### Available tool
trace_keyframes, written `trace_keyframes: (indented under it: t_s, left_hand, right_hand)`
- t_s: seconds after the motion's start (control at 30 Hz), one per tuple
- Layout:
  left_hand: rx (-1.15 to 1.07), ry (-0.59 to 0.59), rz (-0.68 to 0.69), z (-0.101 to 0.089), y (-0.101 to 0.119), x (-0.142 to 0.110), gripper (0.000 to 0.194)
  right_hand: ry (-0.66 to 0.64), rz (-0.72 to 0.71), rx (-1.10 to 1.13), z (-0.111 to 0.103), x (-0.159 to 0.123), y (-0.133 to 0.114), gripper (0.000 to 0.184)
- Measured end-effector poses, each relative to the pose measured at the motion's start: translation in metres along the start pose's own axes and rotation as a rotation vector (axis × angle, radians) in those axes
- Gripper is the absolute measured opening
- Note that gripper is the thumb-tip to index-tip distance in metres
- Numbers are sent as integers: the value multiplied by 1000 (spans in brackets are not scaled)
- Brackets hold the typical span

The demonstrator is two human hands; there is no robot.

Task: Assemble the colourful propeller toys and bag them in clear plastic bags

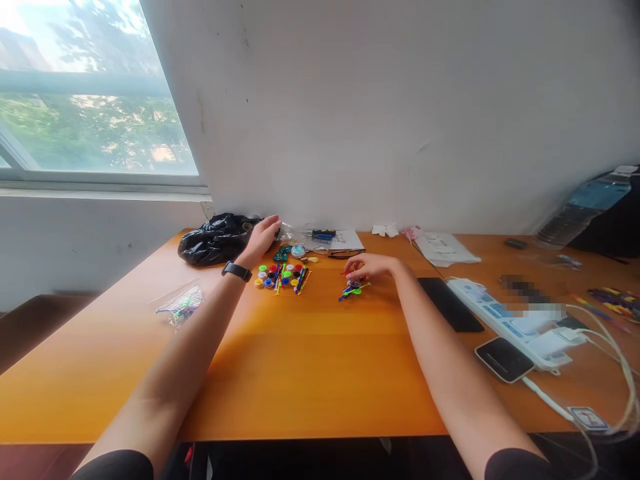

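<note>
My left hand [263, 238] reaches far across the orange table [310, 373], fingers stretched toward a clear plastic bag [287, 231] beside a black plastic bag [215, 238]. A black watch sits on that wrist. Below it lies a spread of small coloured round pieces and sticks [283, 276]. My right hand [369, 267] is curled, fingertips pinched over a small assembly of coloured sticks and pieces [353, 288] on the table.
A clear bag of coloured sticks [180, 307] lies left. At right are a black slab [450, 303], a white power strip [515, 323] with cables, a phone [504, 359], papers [443, 248] and a water bottle [583, 210]. A window is far left.
</note>
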State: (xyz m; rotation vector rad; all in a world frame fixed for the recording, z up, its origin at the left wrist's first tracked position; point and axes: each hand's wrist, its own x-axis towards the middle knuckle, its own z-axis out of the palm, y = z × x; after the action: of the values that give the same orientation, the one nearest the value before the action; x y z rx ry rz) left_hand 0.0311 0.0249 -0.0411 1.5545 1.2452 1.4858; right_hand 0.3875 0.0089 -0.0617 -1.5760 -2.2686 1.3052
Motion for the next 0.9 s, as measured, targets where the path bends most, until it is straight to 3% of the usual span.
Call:
trace_keyframes:
  t_s: [0.1,0.2,0.3,0.4,0.53,0.67,0.77,0.9]
  left_hand:
    - [175,-167,-71,-6,-24,4,62]
    - [444,-262,-33,-9,-43,5,72]
    - [727,-267,71,-13,-51,7,74]
    - [871,-213,168,-15,-50,7,71]
    - [882,-192,294,-13,-40,5,55]
    - [783,-228,405,-10,-21,1,39]
    - [671,-331,391,-5,-3,-4,35]
    - [587,-537,368,4,15,-13,33]
  right_hand:
    - [8,-3,-50,-2,-1,-5,65]
    - [-3,4,-86,-4,-2,-6,66]
    - [-33,63,-121,-7,-3,-6,70]
    - [-70,122,-184,-12,-7,-8,69]
    - [-42,175,-267,-23,-17,-6,60]
    - [118,211,-346,-37,-28,0,52]
    - [184,151,-322,-42,-35,-2,45]
    - [116,142,-270,-40,-37,-11,39]
